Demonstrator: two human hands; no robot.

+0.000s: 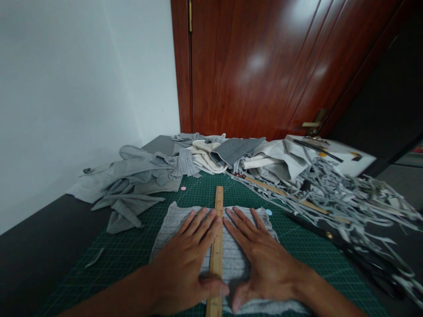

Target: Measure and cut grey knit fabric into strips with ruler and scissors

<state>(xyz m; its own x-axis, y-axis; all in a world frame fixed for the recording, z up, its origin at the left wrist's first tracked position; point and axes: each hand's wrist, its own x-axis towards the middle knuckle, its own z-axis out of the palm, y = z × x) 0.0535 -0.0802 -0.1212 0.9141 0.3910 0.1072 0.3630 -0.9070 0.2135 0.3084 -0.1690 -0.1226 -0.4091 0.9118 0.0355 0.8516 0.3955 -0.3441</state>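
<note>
A grey ribbed piece of fabric [238, 253] lies spread on a green cutting mat [125, 259]. Down its middle runs a wooden ruler [217, 246], its far end sticking out past the fabric's top edge. My left hand [185, 259] is flat with fingers outstretched on the fabric; its fingertips and thumb reach onto the ruler. To the right of the ruler, my right hand [264, 259] also lies flat on the fabric, fingers spread, its fingertips close to the ruler's edge. Neither hand grips anything.
Black scissors [350, 251] lie at the right among thin fabric strips [346, 193]. A second wooden ruler [284, 191] is partly under the strips. Grey and white cloth [238, 152] is heaped at the back, more grey cloth [132, 176] at left. A white box [350, 156] stands back right.
</note>
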